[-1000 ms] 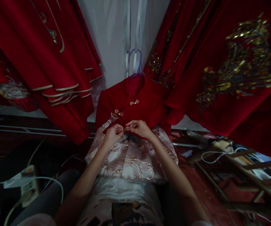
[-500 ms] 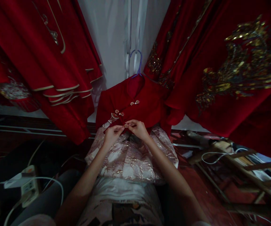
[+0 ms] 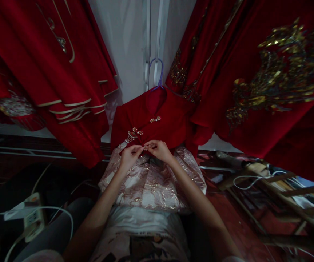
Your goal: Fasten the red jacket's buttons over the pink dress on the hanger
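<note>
A red jacket (image 3: 170,123) hangs on a purple hanger (image 3: 161,74), its lower part lying over pale, shiny brocade cloth (image 3: 151,185) on my lap. At the jacket's front, a small beaded clasp (image 3: 145,148) sits between my fingertips. My left hand (image 3: 130,155) pinches it from the left, thumb and fingers together. From the other side my right hand (image 3: 159,148) pinches it too, partly covering it. Higher on the jacket is another beaded clasp (image 3: 155,119), and a beaded ornament (image 3: 133,134) lies on the chest at the left.
Red garments (image 3: 72,83) with pale edging hang at the left. Others with gold sequin embroidery (image 3: 277,72) hang at the right. A power strip (image 3: 34,216) with white cables is at lower left. A wooden rack (image 3: 277,193) holding odds and ends stands on the right.
Both hands stay at the clasp, with only slight finger shifts. The whole view has moved a little; the jacket hangs as before.
</note>
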`<action>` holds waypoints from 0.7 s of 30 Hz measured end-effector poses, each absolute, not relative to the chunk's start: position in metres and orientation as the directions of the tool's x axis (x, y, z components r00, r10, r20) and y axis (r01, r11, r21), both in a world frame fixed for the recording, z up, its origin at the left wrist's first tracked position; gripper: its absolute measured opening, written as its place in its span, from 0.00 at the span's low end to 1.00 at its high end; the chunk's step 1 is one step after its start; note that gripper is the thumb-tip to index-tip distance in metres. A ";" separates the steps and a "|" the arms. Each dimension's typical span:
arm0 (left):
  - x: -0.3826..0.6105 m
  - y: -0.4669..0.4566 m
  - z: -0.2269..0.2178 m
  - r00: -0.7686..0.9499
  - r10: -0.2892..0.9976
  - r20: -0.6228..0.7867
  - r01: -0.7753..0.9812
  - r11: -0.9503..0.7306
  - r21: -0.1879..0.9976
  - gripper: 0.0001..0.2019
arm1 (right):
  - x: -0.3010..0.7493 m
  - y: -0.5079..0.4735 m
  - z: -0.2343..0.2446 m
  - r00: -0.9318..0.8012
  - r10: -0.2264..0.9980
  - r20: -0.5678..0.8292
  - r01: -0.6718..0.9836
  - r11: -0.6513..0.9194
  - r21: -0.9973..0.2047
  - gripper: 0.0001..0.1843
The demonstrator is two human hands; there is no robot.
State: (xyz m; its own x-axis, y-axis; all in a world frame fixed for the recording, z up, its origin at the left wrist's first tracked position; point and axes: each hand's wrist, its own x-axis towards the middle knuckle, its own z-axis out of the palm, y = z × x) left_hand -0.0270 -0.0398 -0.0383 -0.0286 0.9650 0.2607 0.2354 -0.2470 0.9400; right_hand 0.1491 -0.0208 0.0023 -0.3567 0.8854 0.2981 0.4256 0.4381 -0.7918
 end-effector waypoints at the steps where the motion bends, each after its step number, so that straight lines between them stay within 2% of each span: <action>1: -0.027 -0.040 -0.038 -0.010 0.965 0.263 0.247 -0.253 0.935 0.16 | 0.148 -0.021 0.002 -0.342 0.889 0.304 0.431 0.436 -0.790 0.09; 5: -0.028 -0.039 -0.041 -0.011 0.961 0.276 0.266 -0.263 0.928 0.15 | 0.145 -0.023 0.001 -0.328 0.890 0.318 0.437 0.441 -0.784 0.10; 15: -0.028 -0.038 -0.042 -0.061 0.969 0.239 0.161 -0.226 0.961 0.14 | 0.146 -0.020 -0.004 -0.348 0.878 0.329 0.425 0.461 -0.779 0.08; 21: -0.030 -0.035 -0.044 -0.049 0.969 0.241 0.198 -0.227 0.953 0.13 | 0.145 -0.020 -0.006 -0.348 0.873 0.343 0.414 0.471 -0.779 0.08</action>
State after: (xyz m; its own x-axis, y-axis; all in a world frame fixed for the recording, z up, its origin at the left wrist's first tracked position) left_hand -0.0297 -0.0349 -0.0444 -0.0487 0.9692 0.2414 0.1985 -0.2274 0.9534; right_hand 0.1450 -0.0202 -0.0058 -0.3482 0.8726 0.3426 0.4135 0.4710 -0.7792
